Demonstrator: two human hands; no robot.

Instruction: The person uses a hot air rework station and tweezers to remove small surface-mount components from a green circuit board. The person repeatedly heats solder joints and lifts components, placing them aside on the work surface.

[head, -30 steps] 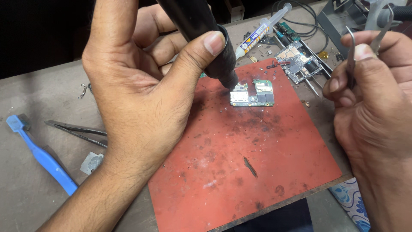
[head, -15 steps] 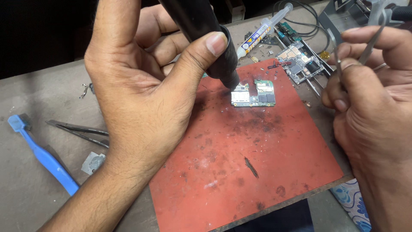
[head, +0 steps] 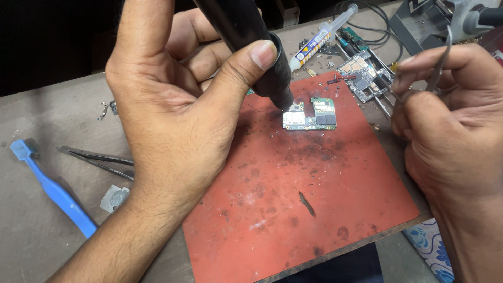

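My left hand grips a thick black hot-air nozzle tool, its tip just above the left part of a small green circuit board. The board lies on a worn red mat. My right hand is at the right edge of the mat and holds thin metal tweezers between thumb and fingers, their points toward a second circuit board clamped in a metal holder.
A blue-handled brush and black tweezers lie on the grey bench at left, with a small metal shield near them. A syringe of paste and cables sit at the back. A patterned cloth shows at bottom right.
My right hand has turned and drawn in toward the mat's right edge, the tweezers tilting over. My left hand and the nozzle stay over the board.
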